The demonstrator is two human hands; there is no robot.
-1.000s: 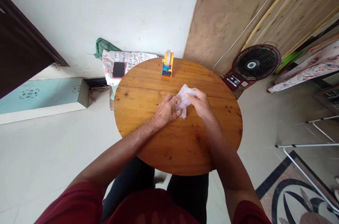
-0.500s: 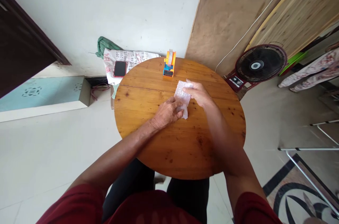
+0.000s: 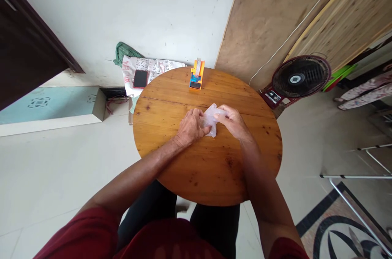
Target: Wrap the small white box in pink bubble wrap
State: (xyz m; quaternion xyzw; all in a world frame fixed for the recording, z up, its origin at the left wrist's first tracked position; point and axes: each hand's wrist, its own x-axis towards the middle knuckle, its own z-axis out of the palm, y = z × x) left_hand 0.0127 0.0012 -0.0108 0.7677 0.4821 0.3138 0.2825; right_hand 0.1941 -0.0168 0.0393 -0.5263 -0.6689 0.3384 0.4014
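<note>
A small piece of translucent bubble wrap [image 3: 210, 118] lies folded near the middle of the round wooden table [image 3: 196, 177]. My left hand [image 3: 192, 127] is at its left side, with the thumb along the near part and the fingers curled against the edge. From the right, my right hand [image 3: 234, 122] pinches a flap of the wrap between thumb and fingers. Whether anything is inside the wrap I cannot make out. Beyond the hands, an orange and blue tape dispenser [image 3: 196, 75] with a roll of clear tape stands near the table's far edge.
A black phone [image 3: 140, 79] rests on a printed white sack [image 3: 130, 65] beyond the table's far left edge. A dark red fan [image 3: 298, 79] stands at the right. Further right are a metal rack [image 3: 352, 176] and a person's patterned trouser legs [image 3: 367, 91].
My right hand has come down toward me and folded the upper part of the bubble wrap over to the right. My left hand has shifted slightly at its left edge.
</note>
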